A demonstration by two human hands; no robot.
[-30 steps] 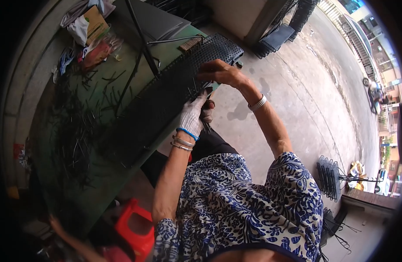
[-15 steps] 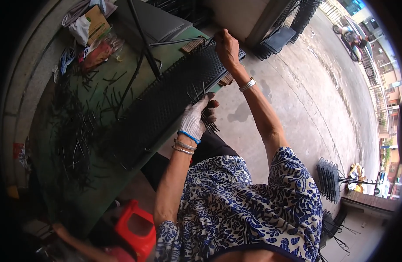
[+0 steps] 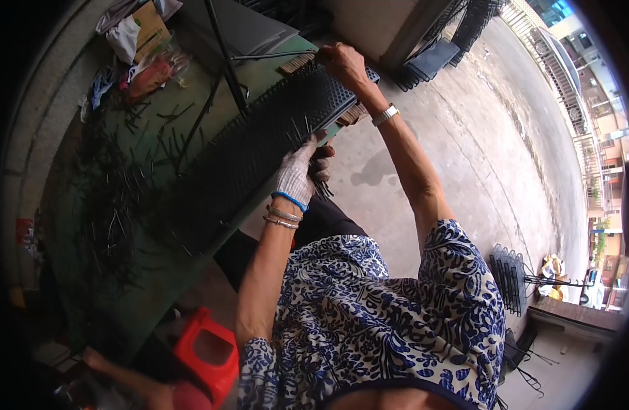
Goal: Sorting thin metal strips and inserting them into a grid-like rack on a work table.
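Note:
My left hand (image 3: pixel 299 171), in a white knit glove with dark-stained fingertips, is closed around a bunch of thin dark rods (image 3: pixel 323 188) whose ends stick out above and below the fist. It rests by the near edge of a long black perforated panel (image 3: pixel 260 126) lying on the green table (image 3: pixel 168 280). My bare right hand (image 3: pixel 346 67) is over the panel's far right end, fingers pinched together. What its fingertips hold, if anything, is hidden. Thin black bars (image 3: pixel 227 61) form a frame across the panel's far side, one bar reaching close to my right fingers.
Loose dark rods (image 3: pixel 116 205) lie scattered on the table's left. Grey sheets (image 3: pixel 249 31), a cardboard box (image 3: pixel 150 31) and bags are at the back. A red stool (image 3: pixel 206 352) and another person's arm (image 3: pixel 127 383) are at lower left. Wire racks (image 3: pixel 509 280) stand at right.
My right hand has shifted slightly left along the panel's far end. My left hand keeps its grip on the rods. The view has shifted a little, and a motorcycle outside is gone from sight.

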